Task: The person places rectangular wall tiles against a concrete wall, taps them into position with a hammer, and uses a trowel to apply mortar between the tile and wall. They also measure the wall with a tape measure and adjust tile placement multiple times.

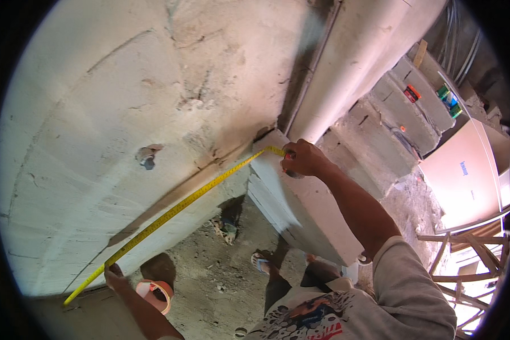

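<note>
A yellow tape measure blade (178, 208) stretches along the foot of a pale plastered wall, from the lower left up to a concrete step. My right hand (305, 158) is closed around the tape measure's case, mostly hidden by the fingers, above the top of the step (300, 198). Close to its case the blade bends sharply. Far to the left, my left hand (114, 277) pinches the blade against the wall (96, 170). The blade's free end reaches past that hand toward the lower left corner.
An orange bucket (154, 296) stands on the dusty floor by my left forearm. Rough concrete stairs (374, 130) rise at right, bearing a red box (412, 93) and green cans. A large pale board (464, 170) and wooden framing (470, 277) stand farther right. A pipe stub (147, 158) pokes from the wall.
</note>
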Motion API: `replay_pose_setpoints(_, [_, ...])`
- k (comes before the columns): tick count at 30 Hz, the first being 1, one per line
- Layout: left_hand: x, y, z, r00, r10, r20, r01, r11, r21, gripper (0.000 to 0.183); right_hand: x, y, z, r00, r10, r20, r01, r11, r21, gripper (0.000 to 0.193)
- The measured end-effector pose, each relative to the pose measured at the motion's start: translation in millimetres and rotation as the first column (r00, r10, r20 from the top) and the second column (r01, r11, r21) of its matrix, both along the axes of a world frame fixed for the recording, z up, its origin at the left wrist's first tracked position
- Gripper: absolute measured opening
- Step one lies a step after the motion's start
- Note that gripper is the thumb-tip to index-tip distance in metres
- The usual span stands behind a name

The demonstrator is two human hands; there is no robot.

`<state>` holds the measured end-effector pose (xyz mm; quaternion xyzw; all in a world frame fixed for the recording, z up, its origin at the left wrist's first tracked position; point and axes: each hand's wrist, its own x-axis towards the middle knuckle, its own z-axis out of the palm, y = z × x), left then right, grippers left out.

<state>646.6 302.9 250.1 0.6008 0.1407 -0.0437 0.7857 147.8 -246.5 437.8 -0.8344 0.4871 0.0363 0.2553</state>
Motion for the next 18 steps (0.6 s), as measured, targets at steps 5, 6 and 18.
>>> replay_pose_setpoints(5, [-48.4,15.5,4.9,0.998,0.022,-0.057,-0.019,0.999,0.039,0.020,-80.7,11.9,13.8,0.964,0.263,0.043,-0.267,0.951,0.157,0.046])
replay_pose_setpoints(6, [-67.4,14.8,4.0,1.000,0.030,0.007,-0.031,1.000,0.007,0.017,-97.5,18.0,14.5,0.955,0.289,0.072,-0.297,0.941,0.161,0.051])
replay_pose_setpoints(18, [-329.1,16.6,11.8,0.994,-0.096,-0.044,0.087,0.981,-0.174,0.013,-253.6,49.0,6.9,0.854,0.509,0.109,-0.452,0.621,0.640,0.034])
